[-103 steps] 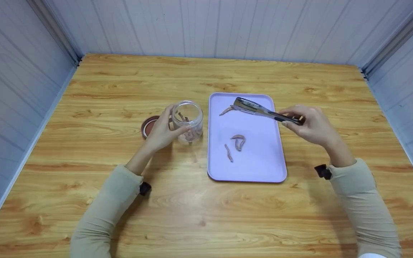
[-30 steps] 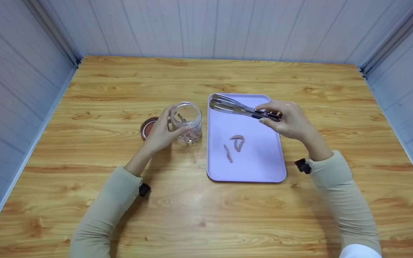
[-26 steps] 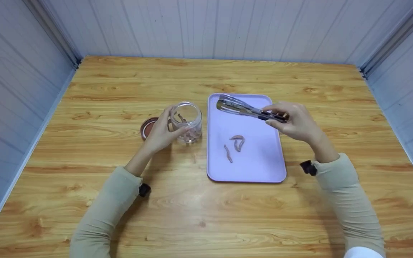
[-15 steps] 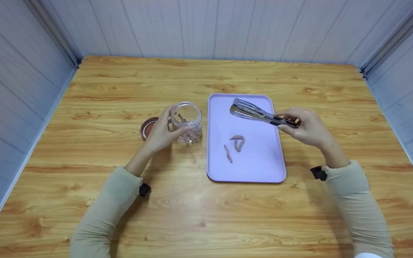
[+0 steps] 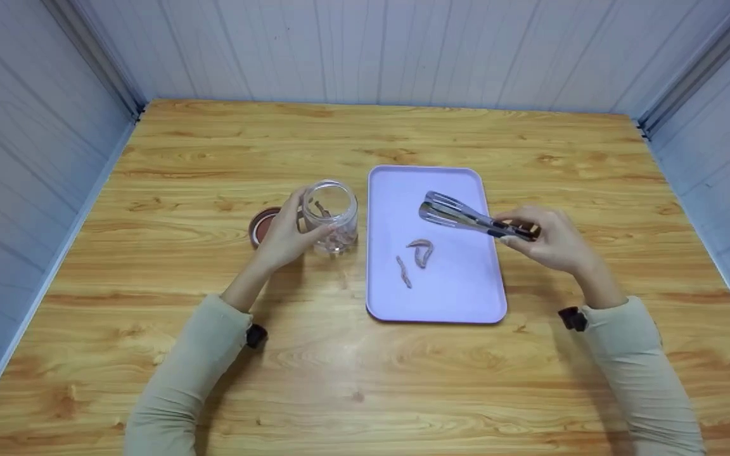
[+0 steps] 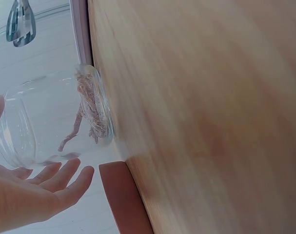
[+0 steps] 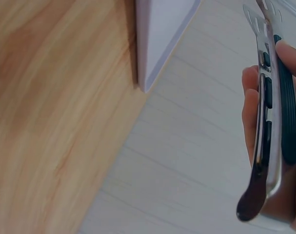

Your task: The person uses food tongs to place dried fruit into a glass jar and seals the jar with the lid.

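My left hand (image 5: 286, 237) holds a clear jar (image 5: 346, 231) around its upper side, left of the tray. Inside the jar lie several brown, wrinkled dried strips (image 6: 92, 105), one leaning up the wall. My right hand (image 5: 552, 237) grips metal tongs (image 5: 460, 215) with dark handle pads, their slotted ends slightly apart, with nothing between them, over the lilac tray (image 5: 466, 297). On that tray lie 3 brown strips: a curved one (image 5: 421, 242), a short one (image 5: 424, 256) against it and a thin straight one (image 5: 404, 272). In the right wrist view the thumb and fingers squeeze the tong handles (image 7: 284, 107).
A reddish-brown jar lid (image 5: 262, 227) lies on the wooden table (image 5: 352, 373), left of the jar and partly behind the left hand. Pale panel walls (image 5: 352, 50) stand along the back and both sides of the table.
A strip at the tray's far end was in the tongs 3.4 s ago and is gone from there. The tongs have since swung left toward the jar, then back right and nearer. The left hand stays put.
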Demonstrator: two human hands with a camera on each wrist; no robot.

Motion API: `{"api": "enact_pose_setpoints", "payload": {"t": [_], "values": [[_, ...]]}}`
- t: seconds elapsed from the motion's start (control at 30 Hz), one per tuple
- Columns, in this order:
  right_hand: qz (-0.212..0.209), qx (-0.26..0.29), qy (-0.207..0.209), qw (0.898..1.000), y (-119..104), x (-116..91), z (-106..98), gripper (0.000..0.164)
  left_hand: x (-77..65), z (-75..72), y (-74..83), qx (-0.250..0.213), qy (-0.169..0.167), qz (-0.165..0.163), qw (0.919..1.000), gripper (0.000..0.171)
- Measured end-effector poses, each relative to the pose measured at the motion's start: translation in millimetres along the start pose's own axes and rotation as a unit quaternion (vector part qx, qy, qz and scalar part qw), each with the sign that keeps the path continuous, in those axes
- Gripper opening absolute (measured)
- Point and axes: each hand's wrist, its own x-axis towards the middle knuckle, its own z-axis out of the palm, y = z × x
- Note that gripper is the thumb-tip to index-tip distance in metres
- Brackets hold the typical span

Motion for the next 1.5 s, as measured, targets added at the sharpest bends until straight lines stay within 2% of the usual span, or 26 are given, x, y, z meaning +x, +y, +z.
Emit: {"api": "enact_pose_setpoints", "payload": {"t": [0.43, 0.73, 0.97, 1.5], "values": [[0.02, 0.008, -0.033, 0.999, 14.9, -13.0, 10.9, 0.03, -0.1, -0.1, 1.2, -0.006, 0.005, 0.013, 0.9999, 0.079], [0.032, -0.01, -0.053, 0.998, 18.2, -14.9, 14.8, 0.033, -0.1, 0.0, 1.8, -0.02, 0.003, 0.016, 0.9997, 0.08], [0.041, -0.001, -0.068, 0.997, 21.9, -15.7, 17.8, 0.031, 1.2, 0.5, -0.9, -0.032, 0.002, 0.019, 0.9993, 0.083], [0.06, 0.01, -0.083, 0.995, 23.3, -16.0, 21.4, 0.029, -0.6, -0.1, 0.5, -0.008, 0.005, 0.005, 0.9999, 0.082]]}}
